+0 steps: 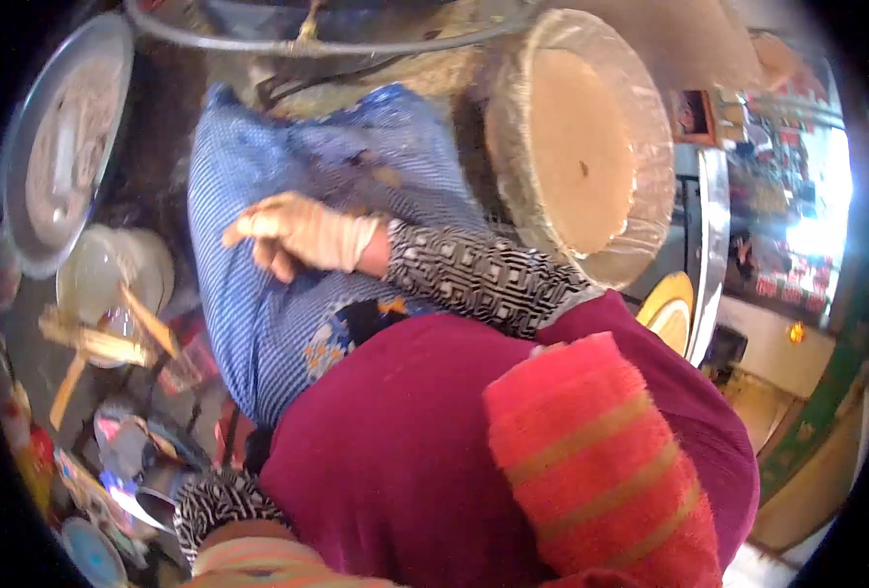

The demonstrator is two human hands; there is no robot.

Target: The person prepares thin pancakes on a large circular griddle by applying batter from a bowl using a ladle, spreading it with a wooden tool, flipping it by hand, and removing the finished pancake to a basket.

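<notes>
My right hand (302, 235), in a pale glove with a black-and-white patterned sleeve (473, 274) behind it, rests on a blue checked cloth (258, 323) spread over my lap. Its fingers point left, loosely bent and a little blurred, with nothing in them. My left arm shows only at the bottom edge: a patterned cuff (214, 500) and a pale striped shape, perhaps my left hand (258, 566), which the frame cuts off. A maroon garment (405, 441) and a red scarf with orange stripes (601, 470) fill the lower middle.
A round wooden block wrapped in plastic (571, 137) stands right of the cloth. At left are a large metal tray (62, 137), a white bowl (111, 269), wooden sticks (111, 338) and metal utensils (140, 461). A metal counter edge (714, 245) runs at right.
</notes>
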